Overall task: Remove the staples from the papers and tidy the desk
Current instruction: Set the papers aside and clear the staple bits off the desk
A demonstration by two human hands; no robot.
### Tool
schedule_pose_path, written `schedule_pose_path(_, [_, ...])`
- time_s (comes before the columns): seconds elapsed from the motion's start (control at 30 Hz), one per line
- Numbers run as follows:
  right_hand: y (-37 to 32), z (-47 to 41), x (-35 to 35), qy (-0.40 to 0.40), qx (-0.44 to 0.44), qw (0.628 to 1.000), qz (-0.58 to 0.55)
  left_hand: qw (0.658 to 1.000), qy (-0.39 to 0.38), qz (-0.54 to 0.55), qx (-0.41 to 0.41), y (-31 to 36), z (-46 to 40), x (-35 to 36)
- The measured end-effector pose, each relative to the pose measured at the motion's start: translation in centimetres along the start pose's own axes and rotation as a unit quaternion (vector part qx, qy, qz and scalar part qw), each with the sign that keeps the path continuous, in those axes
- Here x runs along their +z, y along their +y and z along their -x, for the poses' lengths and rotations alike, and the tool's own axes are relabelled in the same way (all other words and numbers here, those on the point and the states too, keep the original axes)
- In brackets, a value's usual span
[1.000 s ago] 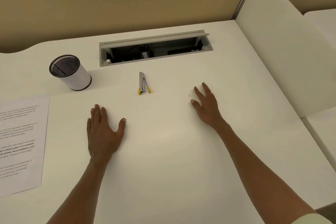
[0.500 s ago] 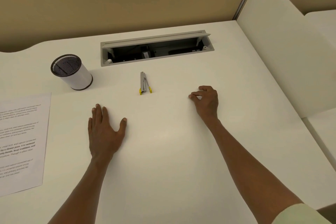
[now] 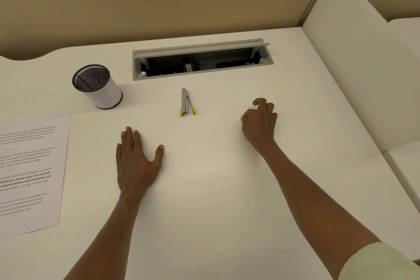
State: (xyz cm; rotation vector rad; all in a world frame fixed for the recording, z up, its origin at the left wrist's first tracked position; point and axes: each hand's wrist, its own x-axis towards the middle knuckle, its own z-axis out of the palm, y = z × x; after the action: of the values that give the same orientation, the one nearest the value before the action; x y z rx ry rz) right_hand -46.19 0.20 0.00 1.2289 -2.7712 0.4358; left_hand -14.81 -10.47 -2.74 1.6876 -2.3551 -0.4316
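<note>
Nearby, mesh pen cup [image 3: 97,85], contents indiscernible, beside staple remover [image 3: 186,103].

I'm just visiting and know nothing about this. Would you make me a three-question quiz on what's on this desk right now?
1. True or false: the left hand lies flat on the desk with its fingers straight.
2. Which thing lies between the two hands, further back? A) the staple remover B) the mesh pen cup C) the printed paper
3. Fill in: the right hand has its fingers ____ rather than straight.

Key
1. True.
2. A. The pen cup stands back left, and the paper lies at the left edge.
3. Curled. Whether they pinch something tiny cannot be told.
</note>
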Motion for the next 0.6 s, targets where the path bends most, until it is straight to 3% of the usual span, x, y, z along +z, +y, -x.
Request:
schedule_pose_path(0.13, [0.1,-0.3,0.1,-0.013,-0.062,0.991,0.117,1.0,0.001,0.001,0.001,-0.1,-0.1,0.0])
schedule_pose_path(0.27, [0.4,-0.5,0.3,-0.063,-0.064,0.984,0.152,1.0,0.001,0.003,0.001,0.0,0.0,0.0])
schedule_pose_path(0.37, [0.8,-1.1,-0.1,-0.127,-0.003,0.992,0.028,1.0,0.0,0.002,0.0,-0.1,0.0,0.0])
schedule_pose_path(0.43, [1.0,-1.4,-1.1,-0.15,0.095,0.974,-0.141,1.0,-0.001,0.002,-0.002,0.0,0.0,0.0])
schedule_pose_path(0.5, [1.0,-1.8,-2.3,-0.135,0.228,0.911,-0.317,1.0,-0.001,0.003,-0.001,0.0,0.0,-0.1])
schedule_pose_path(0.6, [1.6,-2.5,-3.3,-0.128,0.323,0.831,-0.435,1.0,0.0,0.003,-0.001,0.1,0.0,-0.1])
